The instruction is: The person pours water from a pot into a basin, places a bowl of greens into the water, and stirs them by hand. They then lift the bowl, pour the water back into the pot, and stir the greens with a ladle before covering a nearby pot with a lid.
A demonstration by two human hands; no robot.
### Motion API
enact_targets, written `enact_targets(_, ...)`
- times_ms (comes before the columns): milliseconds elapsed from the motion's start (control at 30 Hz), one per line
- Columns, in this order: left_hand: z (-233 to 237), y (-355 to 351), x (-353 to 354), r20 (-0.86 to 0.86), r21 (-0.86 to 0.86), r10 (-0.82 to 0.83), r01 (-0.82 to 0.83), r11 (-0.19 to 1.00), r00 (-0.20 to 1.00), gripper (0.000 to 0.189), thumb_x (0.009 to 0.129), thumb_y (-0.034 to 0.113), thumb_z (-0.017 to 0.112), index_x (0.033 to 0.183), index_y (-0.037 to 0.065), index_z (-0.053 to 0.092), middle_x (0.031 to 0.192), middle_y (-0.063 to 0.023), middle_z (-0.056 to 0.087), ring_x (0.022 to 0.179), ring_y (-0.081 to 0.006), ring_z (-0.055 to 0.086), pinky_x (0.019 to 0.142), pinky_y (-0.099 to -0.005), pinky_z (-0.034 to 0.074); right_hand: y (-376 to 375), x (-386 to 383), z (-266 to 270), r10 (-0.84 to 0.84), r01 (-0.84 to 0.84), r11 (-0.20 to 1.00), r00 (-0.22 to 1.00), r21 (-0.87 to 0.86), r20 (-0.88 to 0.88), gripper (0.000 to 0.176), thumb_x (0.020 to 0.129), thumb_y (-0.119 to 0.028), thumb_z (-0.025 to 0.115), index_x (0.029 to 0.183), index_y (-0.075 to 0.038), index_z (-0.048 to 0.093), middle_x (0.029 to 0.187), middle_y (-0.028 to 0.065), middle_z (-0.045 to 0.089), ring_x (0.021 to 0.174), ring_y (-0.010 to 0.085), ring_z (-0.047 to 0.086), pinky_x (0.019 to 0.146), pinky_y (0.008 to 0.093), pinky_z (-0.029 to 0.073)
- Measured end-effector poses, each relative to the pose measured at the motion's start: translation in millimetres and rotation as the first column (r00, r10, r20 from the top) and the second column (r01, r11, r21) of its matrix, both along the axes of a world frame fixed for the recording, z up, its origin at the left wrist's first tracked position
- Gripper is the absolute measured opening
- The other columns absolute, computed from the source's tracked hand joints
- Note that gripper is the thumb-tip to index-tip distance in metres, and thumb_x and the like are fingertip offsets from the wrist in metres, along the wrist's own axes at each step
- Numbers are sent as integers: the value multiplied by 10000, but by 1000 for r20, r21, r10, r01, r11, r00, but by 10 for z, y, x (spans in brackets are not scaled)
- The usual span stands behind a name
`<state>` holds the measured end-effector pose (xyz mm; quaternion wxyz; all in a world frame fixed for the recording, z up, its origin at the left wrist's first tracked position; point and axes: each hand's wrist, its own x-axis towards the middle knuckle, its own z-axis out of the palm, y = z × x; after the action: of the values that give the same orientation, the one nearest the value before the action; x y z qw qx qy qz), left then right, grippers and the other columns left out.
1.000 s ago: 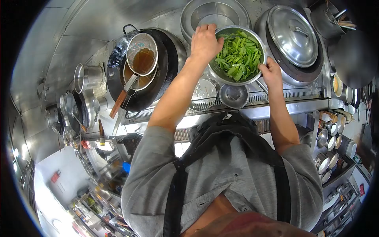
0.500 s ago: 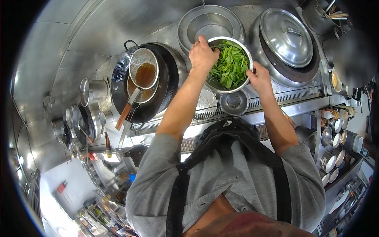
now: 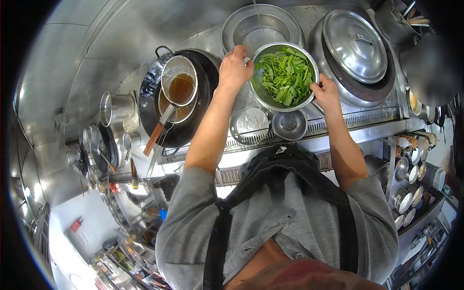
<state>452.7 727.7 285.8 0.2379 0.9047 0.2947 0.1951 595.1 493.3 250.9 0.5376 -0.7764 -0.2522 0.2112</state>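
A perforated metal colander (image 3: pixel 261 87) full of chopped leafy greens (image 3: pixel 286 75) sits over the steel counter, its rim slightly tilted. My right hand (image 3: pixel 327 93) grips the rim on the right side, with the thumb over the edge. Just left of the colander is my left hand (image 3: pixel 235 70), apart from the rim, with thumb and fingers separated and nothing in them. Behind the colander stands a wide metal basin (image 3: pixel 229 36), with a thin stream of water running into it. A small round metal bowl (image 3: pixel 289 126) lies below the colander.
On the left, a black wok (image 3: pixel 203 87) holds a strainer (image 3: pixel 179 70) over a container of brown liquid. A domed lid (image 3: pixel 355 48) covers a large pot at right. A metal pot (image 3: pixel 116 107) stands far left; stacked bowls (image 3: pixel 406 198) fill shelves at lower right.
My left hand has let go of the colander and moved left. The colander has shifted slightly right with my right hand still on its rim, and a round dish below is more exposed.
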Motion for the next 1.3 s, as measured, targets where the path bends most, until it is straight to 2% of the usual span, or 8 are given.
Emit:
enact_targets(267,-36,-152,86,-59,211,16,-4,978,998,370,708,182,685,1028,37,568,875,-166,642,847,-331,627,754,-419,498,72,-49,-18,51,-51,997,999,-53,-12,200,697,-160,579,749,33,573,600,130,535,534,185,491,528,326,401)
enact_targets(467,13,24,160,-68,63,-72,76,995,995,298,736,261,684,939,47,642,844,-172,648,831,-329,630,746,-389,497,82,-74,52,115,-112,986,993,-120,15,201,688,-171,585,734,23,568,601,129,543,529,185,501,519,330,401)
enact_targets(633,265,173,199,-155,-245,-174,133,960,972,303,743,262,681,964,56,669,814,-131,671,795,-281,649,768,-354,503,70,14,-202,143,-148,987,986,-62,-83,203,684,-170,589,717,26,551,593,121,536,518,178,499,506,330,400)
enact_targets(767,349,229,181,-130,-268,-199,159,950,971,332,732,276,694,970,47,660,816,-119,670,801,-255,651,770,-343,501,76,12,-220,148,-154,987,978,-34,-144,199,686,-163,591,718,30,554,574,97,514,520,151,492,502,323,397)
enact_targets(967,310,107,101,-176,-127,-205,185,975,963,364,730,269,717,1018,61,638,861,-115,663,805,-212,642,755,-323,504,86,15,-185,133,-145,988,972,-48,-193,193,689,-162,587,735,25,575,580,91,524,528,147,492,507,312,395)
enact_targets(1067,339,22,24,-107,17,-232,235,972,967,333,719,247,709,971,42,635,876,-134,648,829,-280,636,783,-375,498,100,23,-200,145,-155,986,977,-55,-155,198,689,-165,584,749,23,585,590,94,534,536,156,502,516,314,399)
enact_targets(1133,435,-22,10,-19,271,-214,211,939,977,227,723,191,681,893,47,636,847,-141,628,802,-300,627,750,-384,512,111,12,-152,136,-146,987,980,-62,-148,201,689,-167,583,757,23,590,594,97,539,540,160,506,520,317,401)
enact_targets(1300,345,-235,49,65,311,-351,316,897,934,147,704,28,568,830,49,639,860,-156,609,766,-322,613,669,-385,526,129,11,-85,108,-123,988,982,-90,-157,215,690,-171,580,785,20,604,629,127,569,553,184,522,545,326,418)
